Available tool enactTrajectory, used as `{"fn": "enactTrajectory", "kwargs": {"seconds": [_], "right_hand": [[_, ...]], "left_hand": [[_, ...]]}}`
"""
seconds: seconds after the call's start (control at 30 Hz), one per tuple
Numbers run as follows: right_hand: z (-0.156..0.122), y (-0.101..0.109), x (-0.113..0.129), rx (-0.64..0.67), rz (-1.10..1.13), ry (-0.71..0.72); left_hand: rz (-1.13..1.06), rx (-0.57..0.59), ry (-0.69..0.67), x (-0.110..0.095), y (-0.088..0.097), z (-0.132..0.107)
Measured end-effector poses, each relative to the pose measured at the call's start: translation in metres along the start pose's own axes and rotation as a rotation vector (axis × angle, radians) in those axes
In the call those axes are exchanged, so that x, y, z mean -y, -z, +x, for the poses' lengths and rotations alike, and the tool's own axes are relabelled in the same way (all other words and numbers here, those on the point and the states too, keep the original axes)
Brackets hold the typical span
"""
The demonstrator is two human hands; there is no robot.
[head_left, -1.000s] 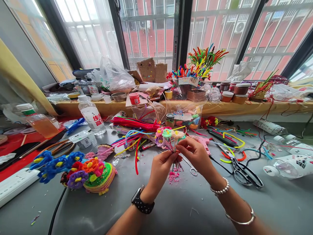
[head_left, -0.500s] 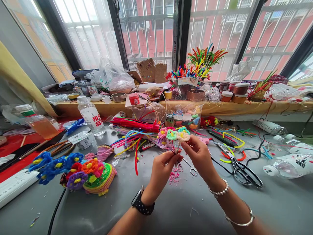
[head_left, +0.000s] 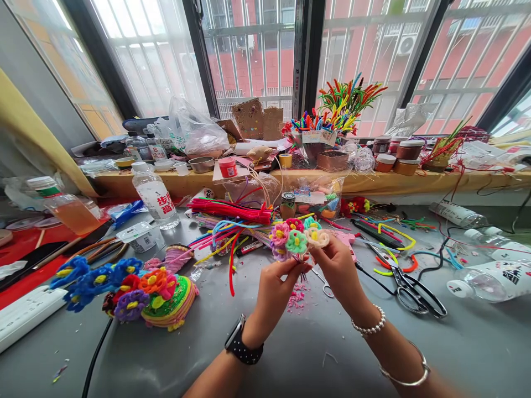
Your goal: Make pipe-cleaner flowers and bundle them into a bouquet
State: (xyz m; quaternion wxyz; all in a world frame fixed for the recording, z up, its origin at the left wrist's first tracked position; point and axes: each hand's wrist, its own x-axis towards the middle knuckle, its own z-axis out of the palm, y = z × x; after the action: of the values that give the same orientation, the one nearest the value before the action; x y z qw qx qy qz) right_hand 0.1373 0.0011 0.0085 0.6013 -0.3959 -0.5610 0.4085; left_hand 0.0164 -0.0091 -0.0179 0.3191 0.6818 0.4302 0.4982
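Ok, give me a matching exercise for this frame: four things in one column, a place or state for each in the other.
1 flower bunch
2 scissors
3 left bottle
4 power strip

A white, at the far left edge
B standing upright
C lying flat, black handles
D held by left hand and right hand

Pairs: 1-D, 2-C, 3-B, 4-A

- Two hands: left hand (head_left: 276, 287), right hand (head_left: 338, 265).
- Six flower heads (head_left: 317, 237) in one held bunch (head_left: 296, 242).
- Two scissors: large scissors (head_left: 409, 287), small scissors (head_left: 326, 288).
- Three lying bottles (head_left: 489, 279) at right, one upright bottle (head_left: 155, 196).
- Two bracelets (head_left: 369, 326), one watch (head_left: 243, 345).
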Motion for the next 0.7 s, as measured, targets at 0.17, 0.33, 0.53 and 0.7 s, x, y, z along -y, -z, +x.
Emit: {"fn": "enactTrajectory", "kwargs": {"seconds": [0.17,0.33,0.53,0.7], "right_hand": [[-0.0033,-0.0015,0.0049,-0.073,0.045,-0.01],[-0.0048,-0.0022,0.0066,-0.05,0.098,0.014],[-0.0036,-0.0008,0.0078,0.085,-0.022,0.133],[-0.003,-0.0004,0.0057,0.101,0.01,0.129]], "left_hand": [[0.056,-0.005,0.005,-0.0019,0.0012,0.0003],[0.124,-0.059,0.009,-0.0016,0.0049,0.0023],[0.211,-0.145,-0.047,-0.0021,0.008,0.005],[0.272,-0.185,-0.091,0.0007,0.0069,0.0048]]}}
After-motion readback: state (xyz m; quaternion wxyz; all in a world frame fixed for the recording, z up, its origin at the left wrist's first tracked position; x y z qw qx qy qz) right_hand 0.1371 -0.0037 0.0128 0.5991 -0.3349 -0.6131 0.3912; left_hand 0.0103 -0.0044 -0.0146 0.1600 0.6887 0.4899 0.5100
